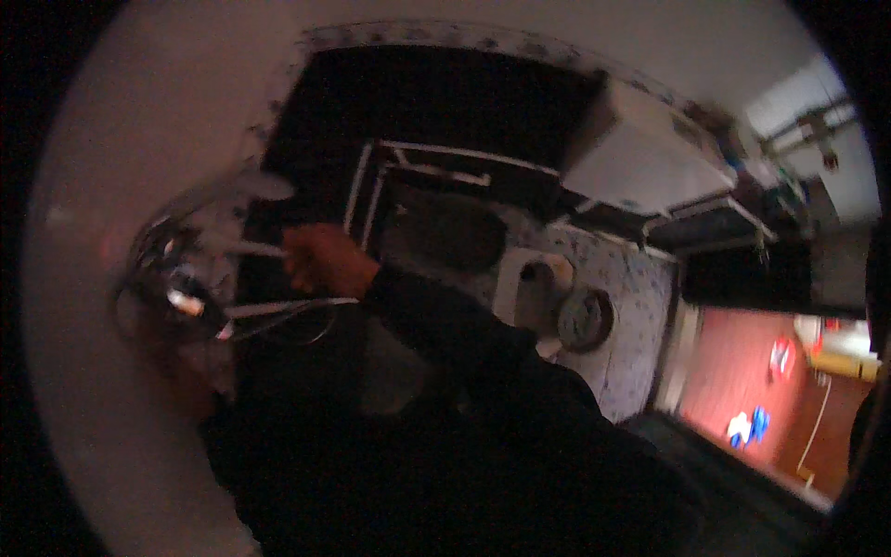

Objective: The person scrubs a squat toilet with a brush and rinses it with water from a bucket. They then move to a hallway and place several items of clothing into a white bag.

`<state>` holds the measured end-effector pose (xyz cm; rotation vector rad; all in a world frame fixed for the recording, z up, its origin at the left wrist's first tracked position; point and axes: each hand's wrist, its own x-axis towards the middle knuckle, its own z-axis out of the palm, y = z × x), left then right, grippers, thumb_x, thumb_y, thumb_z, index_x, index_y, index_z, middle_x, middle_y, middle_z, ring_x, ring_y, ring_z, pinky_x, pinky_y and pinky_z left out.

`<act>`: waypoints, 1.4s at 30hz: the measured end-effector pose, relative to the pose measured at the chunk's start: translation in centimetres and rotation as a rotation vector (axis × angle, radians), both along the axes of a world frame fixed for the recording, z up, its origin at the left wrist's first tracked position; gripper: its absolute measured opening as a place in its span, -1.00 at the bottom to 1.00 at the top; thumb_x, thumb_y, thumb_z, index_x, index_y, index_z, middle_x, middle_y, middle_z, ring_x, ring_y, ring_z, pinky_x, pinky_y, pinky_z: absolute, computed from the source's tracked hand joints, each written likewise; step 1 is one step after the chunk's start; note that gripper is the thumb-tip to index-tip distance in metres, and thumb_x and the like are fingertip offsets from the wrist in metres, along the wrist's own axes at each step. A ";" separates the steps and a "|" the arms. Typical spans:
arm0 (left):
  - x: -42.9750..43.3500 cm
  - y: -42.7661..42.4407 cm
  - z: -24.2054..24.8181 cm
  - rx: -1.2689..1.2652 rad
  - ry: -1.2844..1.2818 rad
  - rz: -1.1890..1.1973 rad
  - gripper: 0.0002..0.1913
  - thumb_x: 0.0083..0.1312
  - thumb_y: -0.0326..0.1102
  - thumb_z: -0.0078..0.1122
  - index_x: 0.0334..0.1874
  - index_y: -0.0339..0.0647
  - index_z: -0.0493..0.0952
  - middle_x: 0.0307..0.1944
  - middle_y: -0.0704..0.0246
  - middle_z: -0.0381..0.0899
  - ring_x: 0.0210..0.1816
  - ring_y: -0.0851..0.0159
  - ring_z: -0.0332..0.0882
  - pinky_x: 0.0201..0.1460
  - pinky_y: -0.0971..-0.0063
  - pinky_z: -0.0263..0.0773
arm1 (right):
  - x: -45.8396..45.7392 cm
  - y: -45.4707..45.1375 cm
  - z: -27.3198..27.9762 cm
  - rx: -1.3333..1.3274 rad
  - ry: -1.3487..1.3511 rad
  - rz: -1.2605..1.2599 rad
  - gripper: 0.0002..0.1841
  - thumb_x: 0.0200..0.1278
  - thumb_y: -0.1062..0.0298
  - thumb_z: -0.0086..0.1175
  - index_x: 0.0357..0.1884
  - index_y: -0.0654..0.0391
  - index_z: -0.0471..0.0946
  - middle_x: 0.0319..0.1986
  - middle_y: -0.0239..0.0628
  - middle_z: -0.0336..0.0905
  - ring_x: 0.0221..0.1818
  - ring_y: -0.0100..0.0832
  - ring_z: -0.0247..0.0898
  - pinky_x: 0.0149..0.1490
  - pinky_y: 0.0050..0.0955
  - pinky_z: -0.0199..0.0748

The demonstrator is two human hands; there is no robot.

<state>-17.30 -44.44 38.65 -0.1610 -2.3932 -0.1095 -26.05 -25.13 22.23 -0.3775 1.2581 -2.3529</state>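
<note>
The view is dark and blurred. My right hand (327,261), at the end of a black sleeve, has its fingers curled around the end of a thin pale bar (254,248). The bar runs left towards a cluster of dark, shiny items (184,296) beside the pale wall; a bright highlight sits in the cluster, and what the items are is too dark to tell. Below the cluster is my left hand (184,386), deep in shadow, its fingers not readable. A white strip-like edge (278,306) extends under my right hand.
Beyond my right hand stands a white-edged frame (452,150). A dark mat-like shape (445,233), a pale boxy object (511,285) and a round container (585,320) are on the patterned floor (633,334). A white cabinet-like box (647,157) stands farther back. At right, a doorway shows a lit reddish floor (731,355).
</note>
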 end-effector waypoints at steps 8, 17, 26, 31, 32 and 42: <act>4.7 9.8 -6.8 0.167 -0.020 0.070 -0.71 0.25 -0.48 -0.02 0.03 -0.32 0.43 -0.02 0.10 0.49 0.02 0.09 0.46 0.08 0.32 0.35 | 18.1 19.1 -22.9 0.901 -0.176 -0.220 -0.52 0.09 0.16 0.10 0.09 0.06 0.42 -0.11 -0.31 0.53 -0.14 -0.30 0.48 -0.07 -0.29 0.45; 8.8 23.6 -24.5 0.533 -0.958 -0.545 -0.73 0.25 -0.47 0.01 0.01 -0.31 0.45 -0.01 0.14 0.50 0.02 0.17 0.46 0.06 0.39 0.37 | 38.6 35.5 -41.5 1.571 -0.398 -0.219 -0.62 0.23 0.07 -0.02 -0.08 0.15 0.51 -0.24 -0.18 0.53 -0.29 -0.19 0.44 -0.21 -0.19 0.44; 17.3 33.5 -36.6 0.343 -1.478 -0.500 -0.77 0.22 -0.41 0.09 -0.08 -0.24 0.53 -0.12 0.21 0.58 -0.10 0.22 0.54 -0.01 0.42 0.41 | 48.1 48.4 -55.6 0.975 -0.922 -1.249 -0.47 0.20 -0.01 -0.03 0.02 0.27 0.42 -0.13 -0.08 0.51 -0.14 -0.12 0.42 -0.07 -0.17 0.38; 20.7 39.8 -43.1 0.260 -1.575 -0.631 -0.79 0.26 -0.35 0.10 -0.09 -0.23 0.53 -0.19 0.23 0.60 -0.17 0.25 0.56 -0.08 0.43 0.44 | 48.7 52.7 -59.4 0.811 -1.038 -1.523 -0.53 0.17 0.19 0.09 0.04 0.28 0.35 -0.10 -0.10 0.47 -0.04 -0.20 0.36 0.07 -0.28 0.32; 21.0 41.2 -44.3 0.346 -1.636 -0.643 -0.79 0.24 -0.36 0.11 -0.10 -0.26 0.53 -0.18 0.21 0.59 -0.14 0.24 0.56 -0.05 0.46 0.43 | 48.6 53.4 -60.0 0.837 -0.937 -1.566 -0.55 0.17 0.23 0.11 0.03 0.27 0.33 -0.10 -0.13 0.46 -0.01 -0.28 0.34 0.10 -0.33 0.30; 23.0 46.0 -47.9 0.253 -1.833 -0.619 -0.74 0.29 -0.33 0.08 -0.03 -0.28 0.49 -0.14 0.24 0.60 -0.12 0.31 0.55 -0.06 0.51 0.41 | 43.4 51.7 -58.1 0.795 -0.867 -1.359 -0.64 0.18 0.11 0.09 -0.14 0.18 0.50 -0.20 -0.15 0.54 -0.18 -0.23 0.46 -0.15 -0.25 0.40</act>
